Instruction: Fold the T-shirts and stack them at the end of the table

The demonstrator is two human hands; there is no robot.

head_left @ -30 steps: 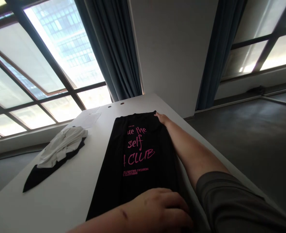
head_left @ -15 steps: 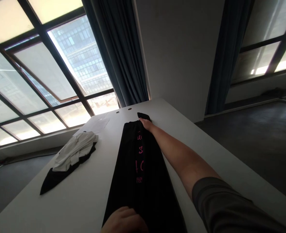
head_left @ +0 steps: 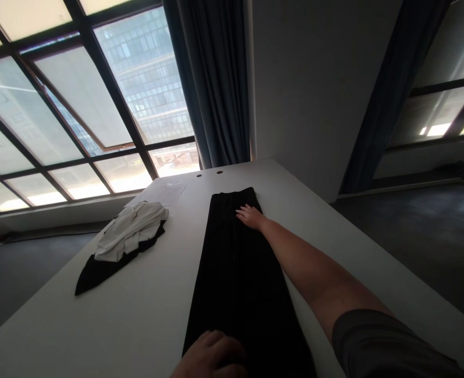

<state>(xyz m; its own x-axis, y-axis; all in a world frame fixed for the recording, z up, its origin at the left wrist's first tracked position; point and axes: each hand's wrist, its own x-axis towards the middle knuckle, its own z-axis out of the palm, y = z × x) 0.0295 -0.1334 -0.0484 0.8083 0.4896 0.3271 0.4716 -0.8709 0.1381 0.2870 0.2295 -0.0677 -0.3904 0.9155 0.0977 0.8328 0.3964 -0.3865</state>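
Observation:
A black T-shirt (head_left: pixel 235 262) lies folded into a long narrow strip down the middle of the white table (head_left: pixel 145 315); its pink print is hidden inside the fold. My right hand (head_left: pixel 249 216) is stretched out far ahead and rests flat on the shirt's far end, fingers spread. My left hand (head_left: pixel 212 359) presses on the shirt's near end at the bottom of the picture, knuckles up, fingers curled over the cloth.
A heap of white cloth (head_left: pixel 132 236) on a black garment (head_left: pixel 102 270) lies at the table's left. A sheet of paper (head_left: pixel 165 191) lies at the far end near two round holes. Big windows and grey curtains stand behind; dark floor is to the right.
The shirt's right side has been folded over to the left, so the pink lettering is covered. My right hand has moved from the far corner to lie flat on the folded strip.

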